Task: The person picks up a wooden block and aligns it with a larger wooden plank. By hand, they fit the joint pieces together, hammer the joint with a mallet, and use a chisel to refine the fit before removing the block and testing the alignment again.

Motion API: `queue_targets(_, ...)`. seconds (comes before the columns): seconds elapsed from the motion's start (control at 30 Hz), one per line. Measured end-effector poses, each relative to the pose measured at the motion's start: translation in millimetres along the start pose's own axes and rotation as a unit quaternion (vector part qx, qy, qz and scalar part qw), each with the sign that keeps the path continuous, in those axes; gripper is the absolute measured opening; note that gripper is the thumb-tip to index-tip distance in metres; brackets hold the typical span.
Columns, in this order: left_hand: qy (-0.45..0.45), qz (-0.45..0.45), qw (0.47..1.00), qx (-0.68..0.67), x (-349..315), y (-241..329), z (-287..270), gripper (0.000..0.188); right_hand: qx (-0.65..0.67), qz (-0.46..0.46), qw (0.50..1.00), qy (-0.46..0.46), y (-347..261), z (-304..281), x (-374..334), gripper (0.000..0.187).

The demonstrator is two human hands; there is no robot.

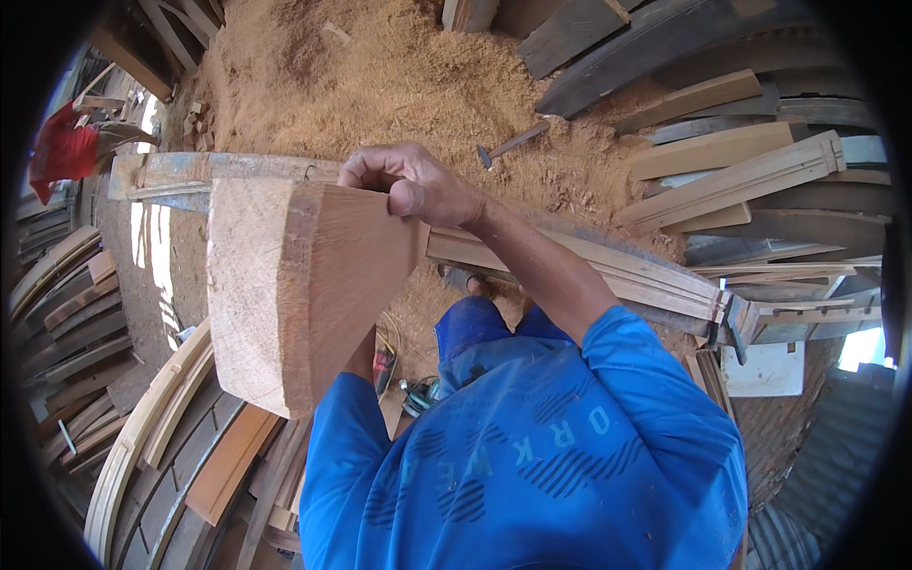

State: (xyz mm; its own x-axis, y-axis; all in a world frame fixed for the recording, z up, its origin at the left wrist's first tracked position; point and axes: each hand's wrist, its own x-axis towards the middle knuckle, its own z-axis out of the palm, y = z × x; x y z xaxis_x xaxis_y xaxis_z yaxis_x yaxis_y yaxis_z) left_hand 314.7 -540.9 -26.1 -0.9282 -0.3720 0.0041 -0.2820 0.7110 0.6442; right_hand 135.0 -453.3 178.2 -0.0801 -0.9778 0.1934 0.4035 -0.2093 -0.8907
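Observation:
A large pale wooden block [249, 294] with angled faces and a wide, tapering side fills the space in front of me at the left. My right hand [410, 182] grips its upper edge, fingers curled and thumb pressed near the corner. Only a bit of wrist from my left hand [362, 355] shows beside the block's lower side. The block hides those fingers. Behind the block and under my right forearm runs a long timber bench [589, 266], with grooved wooden pieces along it.
A hammer [513, 142] lies on the sawdust-covered ground [332, 85] beyond the bench. Stacked boards [731, 180] crowd the right; curved timbers [152, 418] fill the lower left. A green power tool [419, 395] sits near my legs. Another person in red [65, 154] is at far left.

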Motion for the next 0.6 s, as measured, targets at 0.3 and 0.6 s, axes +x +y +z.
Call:
queue_targets(0.3, 0.007, -0.042, 0.999, 0.009, -23.6, 6.3, -4.7, 0.050, 0.039, 0.013, 0.999, -0.022, -4.2, -3.0, -20.2, 0.105)
queue_targets(0.6, 0.034, -0.107, 0.994, 0.013, -60.3, 19.3, -17.2, 0.053, 0.029, 0.010, 0.999, -0.033, -3.9, -13.3, -25.3, 0.103)
